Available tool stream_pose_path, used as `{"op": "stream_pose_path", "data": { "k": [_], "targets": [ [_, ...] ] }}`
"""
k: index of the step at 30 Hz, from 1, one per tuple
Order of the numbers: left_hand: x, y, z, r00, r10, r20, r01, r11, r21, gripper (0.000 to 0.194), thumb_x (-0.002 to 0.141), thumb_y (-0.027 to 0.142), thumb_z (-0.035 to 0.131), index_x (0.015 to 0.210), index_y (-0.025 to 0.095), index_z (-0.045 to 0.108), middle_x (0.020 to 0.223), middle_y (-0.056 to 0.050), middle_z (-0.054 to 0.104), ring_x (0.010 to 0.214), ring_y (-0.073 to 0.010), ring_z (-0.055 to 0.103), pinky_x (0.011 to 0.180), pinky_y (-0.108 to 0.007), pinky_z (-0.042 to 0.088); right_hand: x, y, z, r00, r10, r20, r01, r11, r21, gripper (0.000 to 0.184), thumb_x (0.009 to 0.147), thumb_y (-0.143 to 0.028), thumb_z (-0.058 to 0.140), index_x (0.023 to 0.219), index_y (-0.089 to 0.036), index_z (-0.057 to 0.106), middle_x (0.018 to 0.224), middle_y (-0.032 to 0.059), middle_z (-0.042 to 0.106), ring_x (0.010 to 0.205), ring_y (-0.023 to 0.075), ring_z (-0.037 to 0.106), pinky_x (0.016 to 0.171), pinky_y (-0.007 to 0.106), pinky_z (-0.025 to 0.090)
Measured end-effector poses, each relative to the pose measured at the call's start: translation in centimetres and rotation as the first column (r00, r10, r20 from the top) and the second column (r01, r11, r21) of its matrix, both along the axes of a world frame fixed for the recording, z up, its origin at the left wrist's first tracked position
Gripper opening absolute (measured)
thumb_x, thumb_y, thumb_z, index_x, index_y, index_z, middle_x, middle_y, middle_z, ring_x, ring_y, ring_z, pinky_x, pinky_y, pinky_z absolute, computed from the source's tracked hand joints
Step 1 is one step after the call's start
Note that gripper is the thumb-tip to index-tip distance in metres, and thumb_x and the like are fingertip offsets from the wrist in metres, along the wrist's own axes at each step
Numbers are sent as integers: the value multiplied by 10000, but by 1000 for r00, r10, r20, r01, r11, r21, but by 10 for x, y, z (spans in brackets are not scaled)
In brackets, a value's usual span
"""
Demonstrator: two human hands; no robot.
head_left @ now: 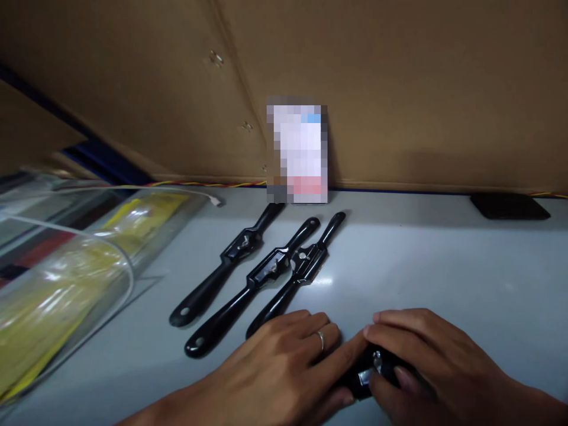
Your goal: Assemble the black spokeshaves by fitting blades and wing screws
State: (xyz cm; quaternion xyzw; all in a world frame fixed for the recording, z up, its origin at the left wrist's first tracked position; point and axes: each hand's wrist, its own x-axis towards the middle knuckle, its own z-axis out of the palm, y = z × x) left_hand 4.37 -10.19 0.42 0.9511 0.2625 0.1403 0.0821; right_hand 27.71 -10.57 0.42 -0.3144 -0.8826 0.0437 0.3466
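Three black two-handled spokeshaves lie side by side on the pale table (444,278), slanting from near left to far right: a left one (226,263), a middle one (255,281) and a right one (299,269). At the near edge both my hands close around another black spokeshave (370,370), its metal screw showing between them. My left hand (284,361), with a ring on one finger, wraps its left end. My right hand (421,361) grips its right end, thumb beside the metal blade.
A clear curved plastic sheet (80,260) over yellow packets lies on the left. A cardboard wall (355,77) runs along the back, with a blurred card (298,154) leaning on it. A white cable (195,192) and a dark flat object (509,207) lie near the wall.
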Motion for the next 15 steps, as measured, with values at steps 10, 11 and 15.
{"op": "stream_pose_path", "data": {
  "k": [10, 11, 15],
  "targets": [
    [0, 0, -2, 999, -3, 34, 2, 1000, 31, 395, 1117, 272, 270, 1390, 105, 502, 842, -38, 654, 690, -194, 618, 609, -319, 503, 12, 1, 6, 994, 8, 106, -14, 998, 56, 334, 915, -8, 462, 1040, -194, 710, 1080, 63, 758, 1075, 186, 678, 926, 301, 585],
    [0, 0, -3, 999, -1, 34, 1, 1000, 28, 398, 1119, 273, 268, 1395, 103, 498, 840, -36, 652, 690, -193, 618, 607, -319, 501, 10, 1, 7, 993, 20, 115, -28, 997, 67, 340, 920, -5, 444, 1022, -198, 705, 1055, 54, 762, 1048, 184, 684, 908, 298, 589],
    [-1, -1, -5, 999, -2, 40, 2, 1000, 17, 389, 1113, 269, 311, 1418, 99, 484, 846, -37, 646, 669, -195, 602, 552, -320, 463, 3, -7, 12, 993, -31, 115, 24, 997, 67, 341, 982, -46, 383, 1001, -230, 670, 1009, 35, 760, 961, 167, 714, 879, 284, 596]
  ]
}}
